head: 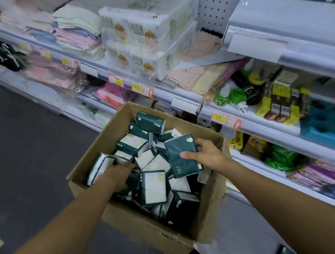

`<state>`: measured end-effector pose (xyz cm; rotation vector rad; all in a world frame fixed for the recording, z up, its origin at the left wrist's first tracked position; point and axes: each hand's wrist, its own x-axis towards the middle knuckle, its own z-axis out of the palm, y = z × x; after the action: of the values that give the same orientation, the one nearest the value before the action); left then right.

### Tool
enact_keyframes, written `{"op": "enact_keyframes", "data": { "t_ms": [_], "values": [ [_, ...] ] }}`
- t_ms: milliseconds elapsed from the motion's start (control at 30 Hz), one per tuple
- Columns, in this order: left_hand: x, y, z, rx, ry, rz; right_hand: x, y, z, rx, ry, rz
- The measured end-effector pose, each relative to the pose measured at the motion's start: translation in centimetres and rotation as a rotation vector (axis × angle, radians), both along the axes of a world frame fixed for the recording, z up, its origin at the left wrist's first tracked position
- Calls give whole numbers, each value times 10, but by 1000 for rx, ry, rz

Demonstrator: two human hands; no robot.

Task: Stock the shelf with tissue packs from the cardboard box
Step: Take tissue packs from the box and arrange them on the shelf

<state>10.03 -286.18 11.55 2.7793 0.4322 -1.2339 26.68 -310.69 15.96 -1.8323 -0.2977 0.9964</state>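
The shelving [180,99] fills the far side of my view, tiers of folded towels [76,33], wrapped bulk tissue bundles [140,41] and small household goods behind yellow price tags [137,87]. In front of it sits the open cardboard box [148,229], its near corner torn and ragged, with dark green tissue packs [153,187] heaped inside at all angles. My right hand [208,154] grips one tissue pack [182,157] by its right edge, thumb across the face and fingers curled behind, holding it tilted just above the heap, near the box's right wall. My left hand [119,175] is down among the packs at the left; the fingertips are buried, so I cannot tell whether it has closed on anything. The risks, as I judge them: a one-edge hold on slippery film could let the pack slide out on the way up to the shelf, and rummaging with the left hand may shift the loose heap or catch the box's flap and drag it.
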Motion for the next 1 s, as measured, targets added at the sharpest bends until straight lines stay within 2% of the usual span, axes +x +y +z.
{"op": "enact_keyframes", "data": {
  "t_ms": [67,133,200,267,333,400,467,533,600,733,833,900,1000],
  "values": [
    [-2,-3,-10,112,38,-78,-3,-6,1,5,-1,-41],
    [-4,-6,-21,270,19,-195,-7,-9,0,26,13,-99],
    [-6,-7,-25,342,-7,-240,-12,-10,1,26,20,-142],
    [-9,-5,-19,350,-56,-195,-15,-12,3,14,12,-175],
    [-10,2,-5,301,-153,-6,-17,-13,8,27,36,-229],
    [-8,10,17,112,-346,375,-19,-16,19,53,47,-267],
    [-2,10,44,-213,-593,753,-22,-19,32,94,55,-284],
    [5,-3,70,-437,-795,904,-25,-23,45,196,89,-316],
    [11,-24,93,-573,-899,927,-27,-29,60,310,124,-362],
    [17,-70,130,-872,-972,966,-36,-40,93,542,241,-445],
    [22,-100,164,-1111,-1017,1006,-44,-52,115,634,284,-480],
    [26,-117,187,-1206,-1020,966,-48,-63,127,667,265,-517],
    [35,-138,214,-1247,-1012,864,-52,-82,150,649,184,-500]
  ]
}}
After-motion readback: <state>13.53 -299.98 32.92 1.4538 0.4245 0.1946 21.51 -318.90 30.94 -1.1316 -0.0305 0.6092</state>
